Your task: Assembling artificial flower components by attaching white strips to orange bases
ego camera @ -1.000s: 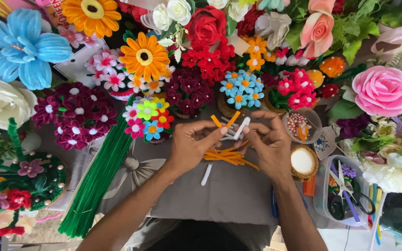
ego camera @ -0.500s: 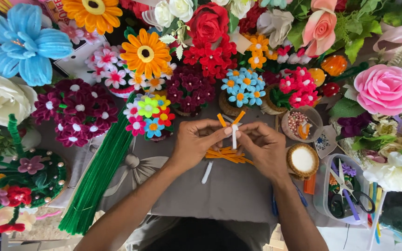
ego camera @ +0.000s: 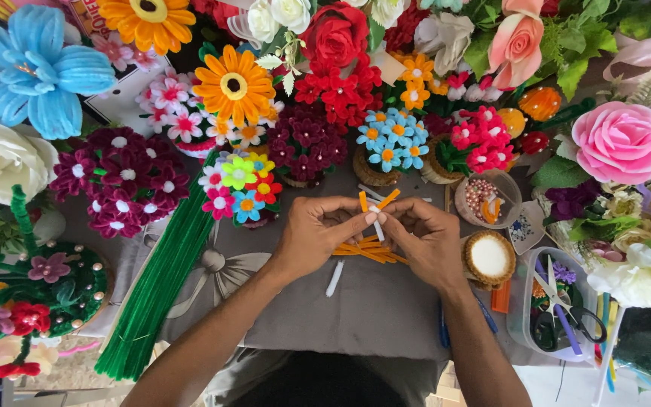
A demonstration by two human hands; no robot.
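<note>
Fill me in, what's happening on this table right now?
A person's left hand and right hand meet over a grey cloth-covered table, pinching short orange fuzzy craft stems and a short white fuzzy stem between the fingertips. More cut orange stems lie just beneath, and a bundle of long green fuzzy stems lies to the left. Finished fuzzy-stem flowers crowd the table's far side.

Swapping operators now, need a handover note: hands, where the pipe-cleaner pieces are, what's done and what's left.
Left hand: pinching the crossed orange and white pipe-cleaner pieces above the grey cloth.
Right hand: fingertips on the same bundle, pinching from the other side.
Cut orange pieces lie in a pile under the hands; one white piece lies beside them on the cloth.
Green stems are bundled at left; scissors sit in the clear tub at right.
Done: pieces crossed. Left: no flower shape yet.
</note>
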